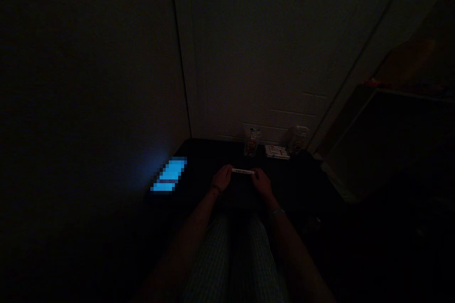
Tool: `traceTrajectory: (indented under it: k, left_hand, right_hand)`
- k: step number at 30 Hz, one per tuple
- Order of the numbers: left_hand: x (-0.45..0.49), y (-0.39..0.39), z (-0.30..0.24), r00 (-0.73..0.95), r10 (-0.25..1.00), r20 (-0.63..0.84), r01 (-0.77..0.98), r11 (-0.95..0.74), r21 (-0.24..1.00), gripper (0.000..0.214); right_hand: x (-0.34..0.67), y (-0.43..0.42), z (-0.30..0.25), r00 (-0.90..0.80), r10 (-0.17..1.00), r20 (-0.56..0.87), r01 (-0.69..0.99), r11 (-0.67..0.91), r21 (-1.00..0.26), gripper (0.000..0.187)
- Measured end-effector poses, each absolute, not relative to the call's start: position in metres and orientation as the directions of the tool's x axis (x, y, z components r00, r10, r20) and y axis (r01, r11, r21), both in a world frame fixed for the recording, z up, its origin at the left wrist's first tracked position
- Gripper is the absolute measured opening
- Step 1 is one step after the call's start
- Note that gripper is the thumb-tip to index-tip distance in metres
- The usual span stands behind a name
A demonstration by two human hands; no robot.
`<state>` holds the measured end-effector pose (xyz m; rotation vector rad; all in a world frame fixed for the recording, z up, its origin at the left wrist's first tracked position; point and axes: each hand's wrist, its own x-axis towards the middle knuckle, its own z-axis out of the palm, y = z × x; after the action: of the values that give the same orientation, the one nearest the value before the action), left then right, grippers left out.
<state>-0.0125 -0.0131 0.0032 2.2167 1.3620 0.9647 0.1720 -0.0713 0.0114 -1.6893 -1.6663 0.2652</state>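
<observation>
The room is very dark. A thin white strip-like object (243, 171) is held level between both hands above a dark surface (206, 151). My left hand (222, 178) pinches its left end, and my right hand (261, 181) grips its right end. I cannot make out what the white object is. My forearms reach forward over my knees in pale checked trousers (227, 255).
A glowing blue screen (169, 175) lies at the left on the dark surface. Against the pale wall stand two small clear containers (251, 142) (297, 138) with a flat white box (277, 151) between them. A dark cabinet (387, 137) stands at the right.
</observation>
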Motion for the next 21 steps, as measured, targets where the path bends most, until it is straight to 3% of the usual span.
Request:
traceTrajectory:
  k: [8, 16, 21]
  left_hand:
    - [-0.0134, -0.0110, 0.0004, 0.323, 0.874, 0.363, 0.632, -0.485, 0.605, 0.033]
    - [-0.0142, -0.0149, 0.0048, 0.326, 0.883, 0.337, 0.631, -0.469, 0.618, 0.031]
    - [-0.0132, -0.0166, 0.0074, 0.317, 0.878, 0.359, 0.619, -0.478, 0.623, 0.031]
  right_hand:
    - [0.1710, -0.0711, 0.0113, 0.151, 0.932, 0.330, 0.741, 0.115, -0.662, 0.024]
    - [0.1756, -0.0692, 0.0124, 0.224, 0.929, 0.295, 0.565, 0.122, -0.816, 0.035]
    - [0.1751, -0.0696, 0.0125, 0.249, 0.927, 0.281, 0.565, 0.097, -0.819, 0.032]
